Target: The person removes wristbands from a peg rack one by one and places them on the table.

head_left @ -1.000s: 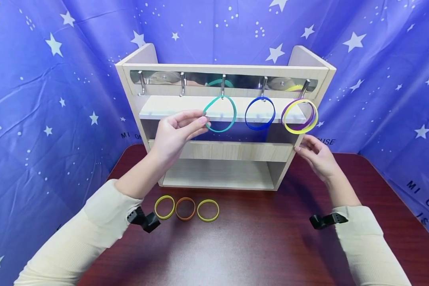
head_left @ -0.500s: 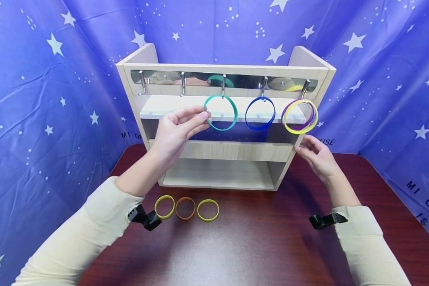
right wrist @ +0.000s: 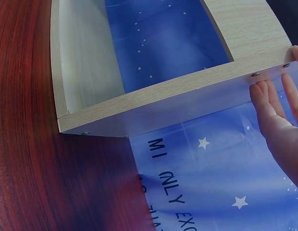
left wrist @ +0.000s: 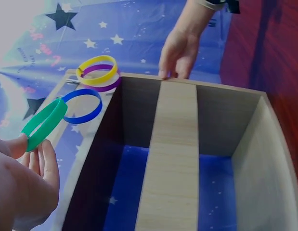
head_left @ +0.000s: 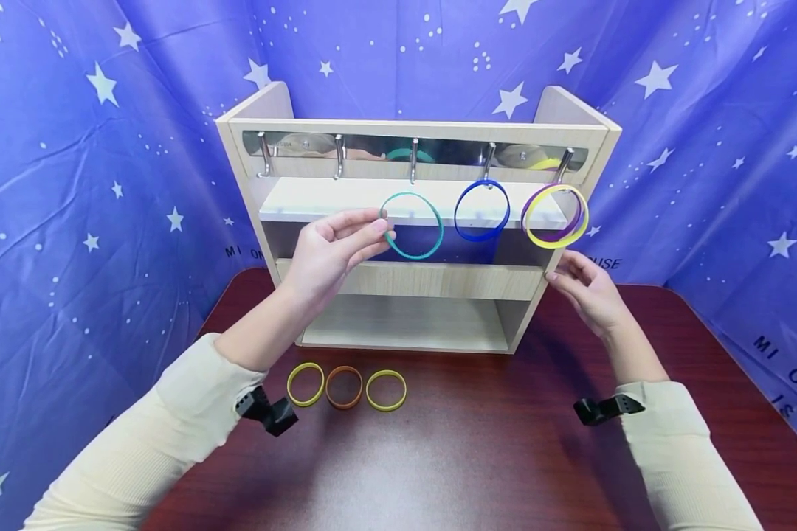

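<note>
Teal and apparently silicone, a thin wristband (left wrist: 50,126) is pinched at its left edge between the thumb and fingers of my left grip (head_left: 332,249), near the centre of the head view. It sits just below the middle hook (head_left: 414,159) and apart from it. To the right hang a blue band (left wrist: 86,118) and, at upper right, a yellow band (left wrist: 97,82) and a purple band (left wrist: 108,88) on one hook. I judge it feather-light, soft and springy, more clingy than slippery, and hard to break; too firm a squeeze would likely pull the loop out of round. One side looks the best place to take hold, leaving the top free. At right of the frame my right grip (head_left: 591,295), fingers relaxed, touches the side of the wooden shelf unit (head_left: 438,280). Three more bands (head_left: 345,406) lie on the counter (head_left: 478,442), lower left of centre.
</note>
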`<action>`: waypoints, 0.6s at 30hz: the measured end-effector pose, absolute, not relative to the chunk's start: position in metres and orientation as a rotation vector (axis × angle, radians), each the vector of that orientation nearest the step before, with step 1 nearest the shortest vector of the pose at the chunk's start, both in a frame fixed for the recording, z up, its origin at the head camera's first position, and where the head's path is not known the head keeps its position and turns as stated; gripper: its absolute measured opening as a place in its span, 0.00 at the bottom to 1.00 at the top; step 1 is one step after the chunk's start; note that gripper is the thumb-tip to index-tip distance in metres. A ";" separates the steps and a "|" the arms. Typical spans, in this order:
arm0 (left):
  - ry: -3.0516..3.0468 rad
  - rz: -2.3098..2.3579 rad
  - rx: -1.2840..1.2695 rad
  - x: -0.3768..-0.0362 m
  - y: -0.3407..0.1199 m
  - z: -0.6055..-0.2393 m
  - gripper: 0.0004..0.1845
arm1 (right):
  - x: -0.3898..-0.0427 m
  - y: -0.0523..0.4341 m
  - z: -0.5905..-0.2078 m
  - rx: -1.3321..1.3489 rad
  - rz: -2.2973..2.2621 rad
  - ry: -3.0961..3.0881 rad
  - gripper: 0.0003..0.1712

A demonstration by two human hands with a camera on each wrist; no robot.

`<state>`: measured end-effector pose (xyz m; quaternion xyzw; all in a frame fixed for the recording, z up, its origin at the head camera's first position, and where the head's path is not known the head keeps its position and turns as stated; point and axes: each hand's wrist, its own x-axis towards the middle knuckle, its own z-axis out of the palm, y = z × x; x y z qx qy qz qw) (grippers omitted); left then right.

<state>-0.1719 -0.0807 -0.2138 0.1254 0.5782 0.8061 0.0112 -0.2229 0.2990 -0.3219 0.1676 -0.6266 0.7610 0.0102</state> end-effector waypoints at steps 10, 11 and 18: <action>1.841 2.406 0.296 -0.169 -0.079 -0.232 0.19 | -0.224 0.298 -0.322 0.547 2.385 -1.930 0.19; 1.841 2.405 0.290 -0.169 -0.079 -0.233 0.18 | -0.224 0.298 -0.322 0.546 2.386 -1.929 0.19; 1.814 2.408 0.257 -0.170 -0.080 -0.239 0.16 | -0.223 0.299 -0.322 0.538 2.388 -1.935 0.19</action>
